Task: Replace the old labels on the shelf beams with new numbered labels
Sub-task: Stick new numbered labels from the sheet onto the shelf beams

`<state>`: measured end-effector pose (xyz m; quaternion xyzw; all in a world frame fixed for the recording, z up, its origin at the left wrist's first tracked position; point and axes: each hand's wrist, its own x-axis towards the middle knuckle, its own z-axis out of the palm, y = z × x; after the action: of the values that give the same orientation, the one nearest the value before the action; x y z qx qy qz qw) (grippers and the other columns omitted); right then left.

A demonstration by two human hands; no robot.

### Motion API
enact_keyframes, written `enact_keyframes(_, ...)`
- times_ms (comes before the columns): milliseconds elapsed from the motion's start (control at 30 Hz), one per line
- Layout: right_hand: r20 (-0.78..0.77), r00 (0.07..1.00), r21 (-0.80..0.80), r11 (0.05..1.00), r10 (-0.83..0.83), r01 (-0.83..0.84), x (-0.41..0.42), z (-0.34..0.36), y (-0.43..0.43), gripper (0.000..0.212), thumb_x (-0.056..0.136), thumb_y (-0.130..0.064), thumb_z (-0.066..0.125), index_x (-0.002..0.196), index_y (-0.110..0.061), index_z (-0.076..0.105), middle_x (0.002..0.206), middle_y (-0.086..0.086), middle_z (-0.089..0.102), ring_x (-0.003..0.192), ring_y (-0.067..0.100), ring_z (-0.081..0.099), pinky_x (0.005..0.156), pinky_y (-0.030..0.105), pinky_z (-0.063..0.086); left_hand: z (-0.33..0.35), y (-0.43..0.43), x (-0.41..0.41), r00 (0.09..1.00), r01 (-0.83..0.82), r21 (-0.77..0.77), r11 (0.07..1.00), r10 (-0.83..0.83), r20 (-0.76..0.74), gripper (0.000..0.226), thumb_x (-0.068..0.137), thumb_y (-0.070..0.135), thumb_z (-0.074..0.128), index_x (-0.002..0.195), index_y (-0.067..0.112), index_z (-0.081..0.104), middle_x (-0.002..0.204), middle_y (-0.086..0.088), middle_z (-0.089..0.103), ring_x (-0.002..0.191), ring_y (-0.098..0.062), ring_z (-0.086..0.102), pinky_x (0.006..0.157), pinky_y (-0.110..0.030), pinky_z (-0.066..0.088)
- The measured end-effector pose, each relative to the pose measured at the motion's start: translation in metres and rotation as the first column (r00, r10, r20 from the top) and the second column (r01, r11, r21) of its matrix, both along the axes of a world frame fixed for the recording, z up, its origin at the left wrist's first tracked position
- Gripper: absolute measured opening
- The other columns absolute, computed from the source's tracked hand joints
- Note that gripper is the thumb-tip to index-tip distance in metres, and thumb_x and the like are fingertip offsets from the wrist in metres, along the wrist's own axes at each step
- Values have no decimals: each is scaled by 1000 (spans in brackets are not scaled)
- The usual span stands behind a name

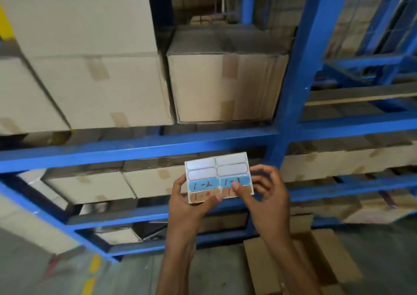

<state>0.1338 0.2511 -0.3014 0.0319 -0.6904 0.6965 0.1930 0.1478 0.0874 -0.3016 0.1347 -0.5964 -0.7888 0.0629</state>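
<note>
Now | label sheet (216, 170) landscape, facing camera | left hand (189, 204), right hand (268, 195) fingers (235, 186) pinch it

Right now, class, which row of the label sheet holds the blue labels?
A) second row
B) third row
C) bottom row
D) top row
B: on the label sheet, held by the left hand and right hand, the blue labels marked 1-2 and 1-3 sit below two unwritten pale rows.

Beam (135, 150) face unobstructed left of upright (295, 87). Boxes (101, 91) fill the bays above and below, with narrow gaps between. Sheet (217, 170) fronts the lower bay. Open carton (316, 263) on floor, right.
</note>
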Motion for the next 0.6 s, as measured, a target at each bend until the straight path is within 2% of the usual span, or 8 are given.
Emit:
enact_keyframes(100, 4, 1000, 31, 999, 28, -28, 1, -3, -7, 44, 77, -10, 87, 101, -33, 59, 106, -10, 76, 100, 7, 75, 73, 20, 62, -1, -8, 5, 1000, 10, -62, 998, -10, 14, 65, 71, -2, 89, 126, 17, 60, 103, -7, 82, 86, -17, 80, 67, -24, 63)
enact_keyframes(267, -27, 998, 40, 998, 50, -49, -1, -3, -12, 42, 77, -15, 88, 104, -32, 59, 106, -13, 75, 103, 6, 74, 73, 17, 60, 0, -14, 6, 1000, 21, -129, 991, -18, 22, 59, 72, 6, 91, 123, 20, 65, 99, 1, 82, 85, -17, 79, 62, -22, 61)
enact_keyframes(433, -66, 996, 89, 995, 57, -51, -4, 2, -17, 39, 80, -18, 85, 108, -31, 61, 108, -15, 74, 104, 6, 73, 76, 16, 60, 4, -26, 1, 998, 67, -106, 992, -65, 20, 56, 69, 6, 92, 118, 17, 69, 103, -2, 82, 92, -27, 80, 61, -24, 60)
enact_keyframes(500, -90, 995, 191, 981, 38, -20, -5, 4, -18, 37, 83, -20, 82, 113, -30, 64, 116, -14, 71, 112, 6, 68, 80, 13, 57, 3, -30, -2, 997, 73, -114, 991, -72, 17, 55, 68, 5, 93, 117, 17, 70, 102, -2, 83, 90, -26, 80, 60, -24, 60)
enact_keyframes(600, -128, 992, 394, 918, -5, 55, -9, 8, -22, 31, 83, -17, 82, 111, -27, 74, 141, -6, 51, 129, 7, 50, 91, 5, 48, -2, -32, -4, 998, 68, -146, 987, -66, 19, 54, 68, 2, 92, 114, 19, 70, 97, -1, 83, 83, -18, 79, 58, -23, 59)
